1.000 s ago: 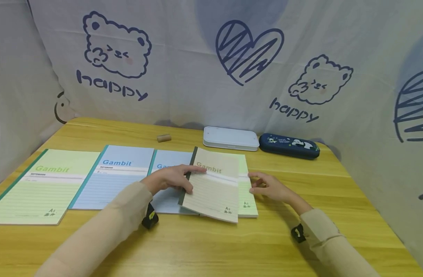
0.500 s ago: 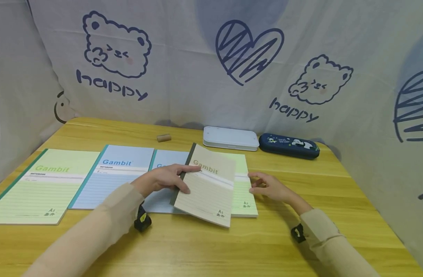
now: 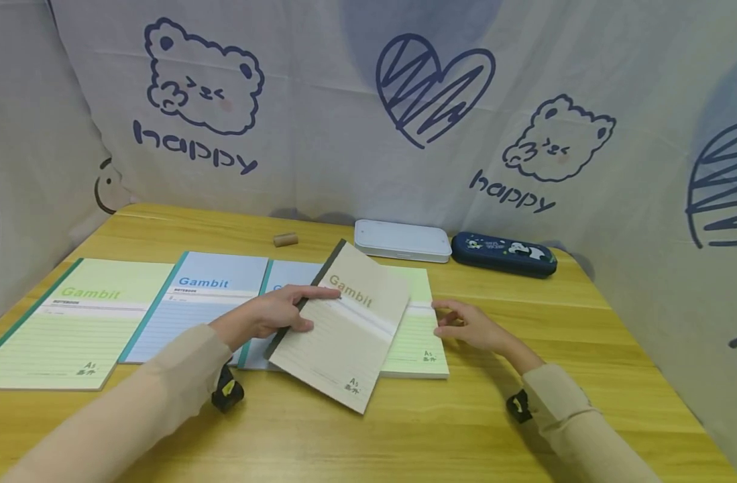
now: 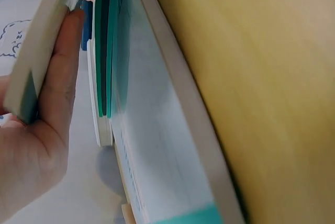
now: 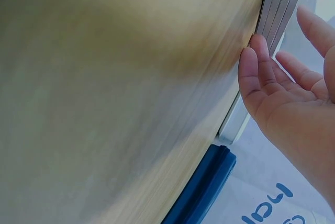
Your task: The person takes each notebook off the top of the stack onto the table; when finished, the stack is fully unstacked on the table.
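Note:
My left hand (image 3: 268, 313) grips a beige Gambit notebook (image 3: 350, 335) by its dark spine, thumb on the cover and the other fingers beneath. In the left wrist view, the lifted beige notebook (image 4: 39, 43) stands apart from the blue notebook (image 4: 162, 135) below. Under it at the right lies a green notebook (image 3: 424, 335), on top of a stack whose page edges (image 5: 280, 7) show in the right wrist view. My right hand (image 3: 473, 327) rests beside that stack, fingers loosely bent, fingertips right at its right edge.
To the left lie a blue notebook (image 3: 271, 352), partly covered, another blue notebook (image 3: 193, 325) and a green notebook (image 3: 72, 335). At the back stand a small tan cylinder (image 3: 286, 239), a white case (image 3: 402, 241) and a navy panda case (image 3: 503, 255). A printed curtain (image 3: 320, 134) hangs behind the table.
My left hand has drawn the beige notebook left and turned it clockwise, baring more of the green notebook beneath. The right hand has stayed in place.

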Demonstrator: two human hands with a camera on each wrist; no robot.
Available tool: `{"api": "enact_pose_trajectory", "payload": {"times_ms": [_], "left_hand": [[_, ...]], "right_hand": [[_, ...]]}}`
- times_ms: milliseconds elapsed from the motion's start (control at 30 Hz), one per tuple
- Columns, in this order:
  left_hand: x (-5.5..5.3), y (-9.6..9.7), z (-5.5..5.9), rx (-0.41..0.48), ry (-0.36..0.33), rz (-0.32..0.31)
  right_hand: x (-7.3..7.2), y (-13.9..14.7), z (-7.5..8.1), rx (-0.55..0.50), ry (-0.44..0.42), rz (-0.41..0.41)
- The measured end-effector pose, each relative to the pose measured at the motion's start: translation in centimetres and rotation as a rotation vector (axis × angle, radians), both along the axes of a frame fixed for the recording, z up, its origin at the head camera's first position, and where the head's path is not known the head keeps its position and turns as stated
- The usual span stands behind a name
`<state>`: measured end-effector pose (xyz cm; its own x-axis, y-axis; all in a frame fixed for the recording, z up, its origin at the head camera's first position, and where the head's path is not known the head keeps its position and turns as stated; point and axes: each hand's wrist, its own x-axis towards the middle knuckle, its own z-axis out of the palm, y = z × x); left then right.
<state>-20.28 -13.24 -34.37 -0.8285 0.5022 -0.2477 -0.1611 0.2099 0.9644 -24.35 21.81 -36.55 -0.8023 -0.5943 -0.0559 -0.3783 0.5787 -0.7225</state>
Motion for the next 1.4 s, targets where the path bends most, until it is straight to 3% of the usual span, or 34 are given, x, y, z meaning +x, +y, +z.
{"api": "enact_pose_trajectory", "payload": {"times_ms": [200,400,567,833,1100,1267,1400], "left_hand": [[0.6,-1.5,0.4,-0.023,0.028,-0.095],[1.4,-3.6,1.4,-0.035,0.126,-0.25],[2.4,-5.8,2.1,-0.088,0.19,-0.317],[4.2,-8.5,1.7,-0.091,0.263,-0.435],[5.8,-9.3,1.1,-0.026,0.34,-0.602],[6.8,-10.0,1.3,-0.069,0.343,-0.644],[7.3,-10.8,1.7,-0.106,0.306,-0.661]], "right_hand": [[0.0,-0.1,0.0,0.0,-0.003,-0.005],[0.0,-0.1,0.0,0.006,-0.004,-0.005],[0.0,-0.1,0.0,-0.001,-0.005,0.0],[0.0,-0.1,0.0,0.003,0.008,-0.003],[0.2,-0.2,0.1,0.002,0.014,-0.006],[0.2,-0.2,0.1,0.0,0.014,-0.007],[0.1,-0.2,0.0,-0.002,0.016,-0.005]]}}
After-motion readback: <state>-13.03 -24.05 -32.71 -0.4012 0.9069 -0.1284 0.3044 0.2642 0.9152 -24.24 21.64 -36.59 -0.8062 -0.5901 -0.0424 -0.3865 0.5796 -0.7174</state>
